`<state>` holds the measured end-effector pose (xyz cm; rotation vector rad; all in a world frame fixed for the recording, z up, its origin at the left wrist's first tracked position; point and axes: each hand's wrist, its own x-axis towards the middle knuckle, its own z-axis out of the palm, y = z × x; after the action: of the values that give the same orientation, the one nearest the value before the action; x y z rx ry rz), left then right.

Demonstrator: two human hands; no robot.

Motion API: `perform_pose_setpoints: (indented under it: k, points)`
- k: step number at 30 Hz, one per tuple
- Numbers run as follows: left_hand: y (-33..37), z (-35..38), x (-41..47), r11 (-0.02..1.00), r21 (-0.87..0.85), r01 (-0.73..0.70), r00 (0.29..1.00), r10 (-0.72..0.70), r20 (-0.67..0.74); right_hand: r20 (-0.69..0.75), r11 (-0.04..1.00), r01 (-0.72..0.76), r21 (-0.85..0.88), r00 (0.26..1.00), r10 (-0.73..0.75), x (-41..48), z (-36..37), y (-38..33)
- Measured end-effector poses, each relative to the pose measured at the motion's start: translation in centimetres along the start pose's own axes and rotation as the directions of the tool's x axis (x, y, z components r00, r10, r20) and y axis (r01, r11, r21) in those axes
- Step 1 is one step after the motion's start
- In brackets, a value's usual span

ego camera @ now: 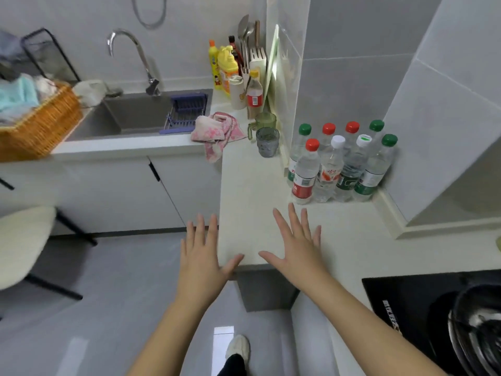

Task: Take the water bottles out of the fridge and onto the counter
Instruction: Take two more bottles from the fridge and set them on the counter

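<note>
Both hands are empty, fingers spread. My left hand [200, 256] hangs at the edge of the counter [252, 185], and my right hand [295, 245] is over its top. The 8 water bottles [339, 164] stand upright in 2 rows of 4 in the wall corner. They are ahead and slightly right of the right hand, which is nearer. No fridge shows, so I judge the unloading nearly or fully done.

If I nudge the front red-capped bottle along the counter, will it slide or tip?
The front red-capped bottle is tall and narrow, so a push near its cap would probably tip it. It seems full, so likely heavy for its size. The white-capped bottle stands right beside it and might topple too.
</note>
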<state>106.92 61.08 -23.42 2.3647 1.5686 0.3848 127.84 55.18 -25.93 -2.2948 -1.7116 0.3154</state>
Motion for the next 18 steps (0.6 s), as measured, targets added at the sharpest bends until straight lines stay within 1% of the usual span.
perform_pose_setpoints:
  k: [3,7,12,18]
  points:
    - [-1.6,-1.6,-2.8,0.993,-0.052,0.109,0.99,-0.113,-0.082,0.025,0.996,0.085,-0.014,0.996,-0.085,-0.3,-0.1,-3.0]
    - [-4.1,-3.4,-6.0,0.964,-0.117,0.239,0.956,-0.255,-0.145,0.072,0.98,0.2,-0.009,0.977,-0.199,-0.1,0.6,-7.5]
    - [-7.9,-5.9,-9.6,0.939,-0.091,0.333,0.912,-0.345,-0.222,0.098,0.931,0.364,0.027,0.926,-0.365,-0.3,2.0,-13.8]
    - [-12.7,-8.9,-14.4,0.897,-0.098,0.431,0.851,-0.44,-0.286,0.111,0.864,0.503,-0.001,0.859,-0.5,-1.9,3.5,-20.8]
